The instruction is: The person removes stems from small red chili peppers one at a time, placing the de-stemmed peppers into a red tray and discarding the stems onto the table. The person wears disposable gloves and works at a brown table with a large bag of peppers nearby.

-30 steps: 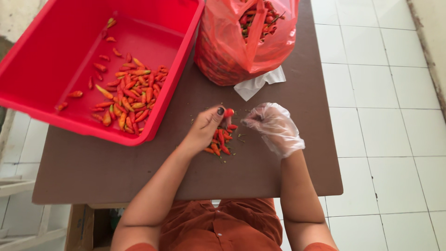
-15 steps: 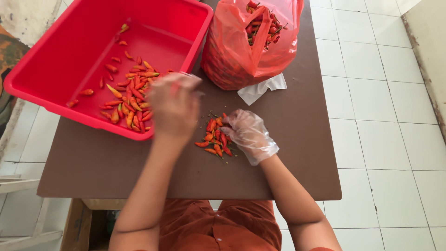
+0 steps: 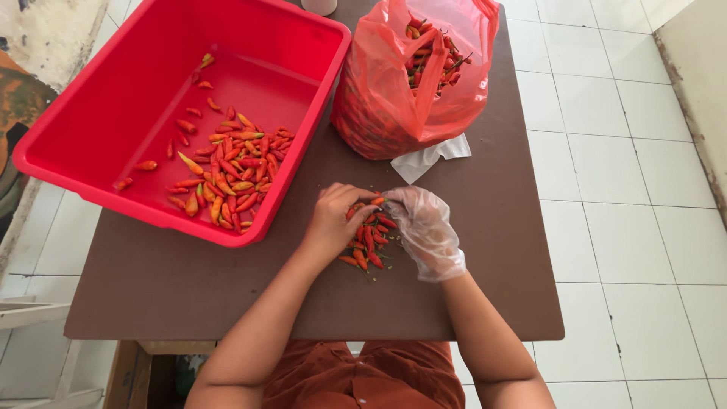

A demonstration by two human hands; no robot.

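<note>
My bare left hand (image 3: 335, 220) and my right hand (image 3: 425, 229), which wears a thin clear plastic glove, meet over a small pile of red and orange chilies (image 3: 369, 241) on the brown table (image 3: 469, 250). The fingertips of both hands pinch one small orange chili (image 3: 376, 201) at the far edge of the pile. Bits of green stem lie scattered around the pile.
A big red plastic tub (image 3: 91, 106) at the left holds a loose heap of chilies (image 3: 235, 170). A red plastic bag (image 3: 394, 106) full of chilies stands at the back, on a white paper sheet (image 3: 428, 157). White tiled floor lies to the right.
My left hand swung over to the red tub and has come back to the pile. My right hand dropped onto the pile, and both now pinch a chili.
</note>
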